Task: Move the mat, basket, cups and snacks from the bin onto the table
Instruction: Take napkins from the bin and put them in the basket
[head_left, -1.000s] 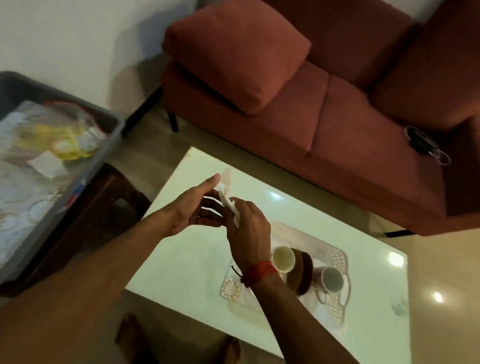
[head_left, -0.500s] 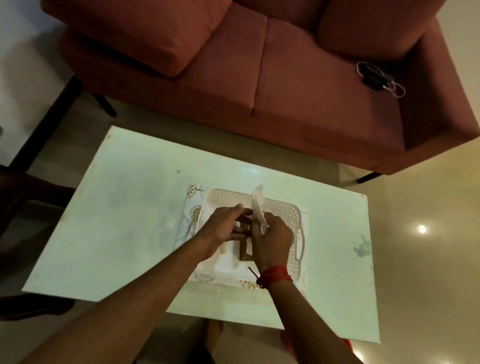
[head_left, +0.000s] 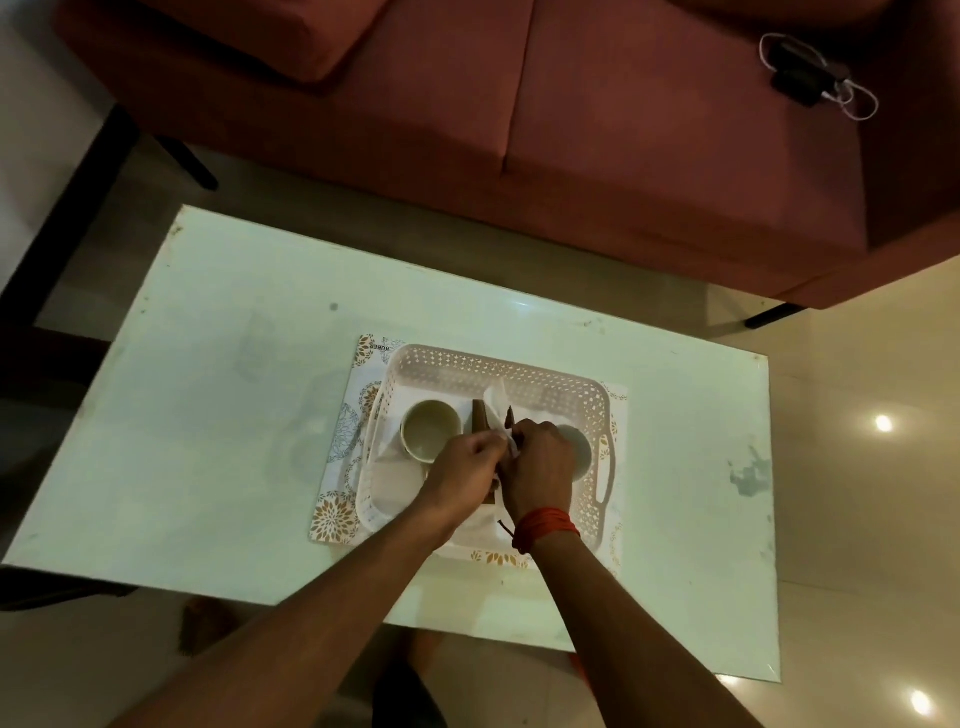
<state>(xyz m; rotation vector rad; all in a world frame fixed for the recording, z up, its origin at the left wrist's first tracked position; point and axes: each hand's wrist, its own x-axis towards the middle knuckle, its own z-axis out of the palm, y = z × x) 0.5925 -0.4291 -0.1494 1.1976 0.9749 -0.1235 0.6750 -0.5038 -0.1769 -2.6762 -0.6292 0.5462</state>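
Note:
A floral mat (head_left: 332, 509) lies on the pale glass table (head_left: 218, 415), and a white perforated basket (head_left: 498, 364) sits on it. Inside the basket a cream cup (head_left: 428, 428) stands at the left; a second cup (head_left: 579, 447) shows at the right behind my right hand. Between them stands a brown wooden holder (head_left: 480, 413). My left hand (head_left: 467, 470) and right hand (head_left: 537, 460) meet over that holder, both pinching a white napkin (head_left: 497, 397) that pokes up from it. The bin is out of view.
A red sofa (head_left: 623, 156) runs along the far side of the table, with a black charger and white cable (head_left: 810, 78) on its right seat. Dark furniture edges show at the far left. Shiny floor lies to the right.
My view swung right, away from the bin, until the table filled the frame. Both hands carried the white napkin from mid-air down into the basket, onto the brown holder.

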